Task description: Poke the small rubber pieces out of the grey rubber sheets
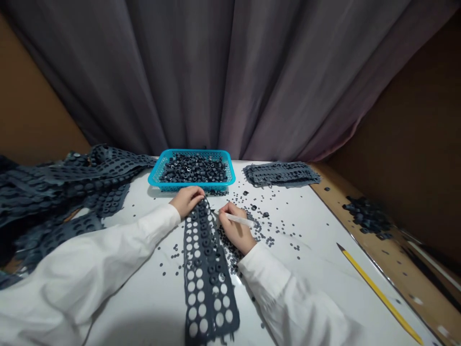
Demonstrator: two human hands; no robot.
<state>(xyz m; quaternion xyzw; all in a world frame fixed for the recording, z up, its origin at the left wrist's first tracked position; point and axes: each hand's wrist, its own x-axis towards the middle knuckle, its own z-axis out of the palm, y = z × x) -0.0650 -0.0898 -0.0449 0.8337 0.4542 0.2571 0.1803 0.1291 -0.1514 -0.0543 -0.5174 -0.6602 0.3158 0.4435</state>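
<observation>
A long dark grey rubber sheet (209, 307) lies lengthwise in front of me. Rows of round holes run along it, and several ring-shaped pieces (207, 251) still sit in its middle rows. At the sheet's far end, my left hand (188, 201) pinches the edge between thumb and fingers. My right hand (237, 228), beside the sheet's right edge, grips a slim tool with a white handle (240, 220) like a pen. Its thin tip points left toward the far part of the sheet; the exact contact is too small to tell.
Behind my hands stands a blue basket (191, 184) of small dark rings. Stacked perforated strips (281, 174) lie at back right, a larger heap of sheets (72, 187) at left. Small dark discs (266, 235) litter the white table. A yellow pencil (378, 292) and dark pieces (367, 216) are at right.
</observation>
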